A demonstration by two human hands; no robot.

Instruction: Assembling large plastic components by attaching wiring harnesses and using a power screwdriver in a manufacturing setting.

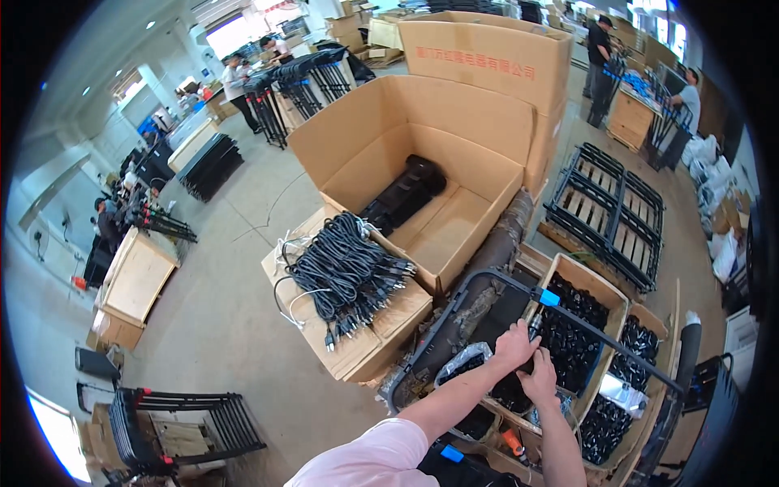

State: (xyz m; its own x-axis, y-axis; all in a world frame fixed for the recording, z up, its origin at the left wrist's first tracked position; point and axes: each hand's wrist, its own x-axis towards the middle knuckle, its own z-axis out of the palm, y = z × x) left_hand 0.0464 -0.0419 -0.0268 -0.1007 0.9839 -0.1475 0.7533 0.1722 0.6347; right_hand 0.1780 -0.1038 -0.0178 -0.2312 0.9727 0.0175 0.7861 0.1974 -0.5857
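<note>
My left hand [515, 347] is closed at the upper side of a black tubular frame [600, 331] that lies across boxes of small parts. A small silver metal piece [535, 323] shows just beyond its fingers. Close below it, my right hand [539, 377] has its fingers bent around something dark, mostly hidden. The two hands nearly touch. Blue tape [549, 298] wraps the frame's far corner. Under and beside the hands are a box of black plastic parts [572, 308] and a plastic-lined bin [464, 359]. An orange and black tool [513, 442] lies near my right forearm.
A bundle of black cables [349, 272] lies on a carton [365, 357] to the left. Behind it, an open cardboard box [479, 187] holds a black part [410, 191]. Black frames [608, 211] are stacked on a pallet at right. Other people work at far benches.
</note>
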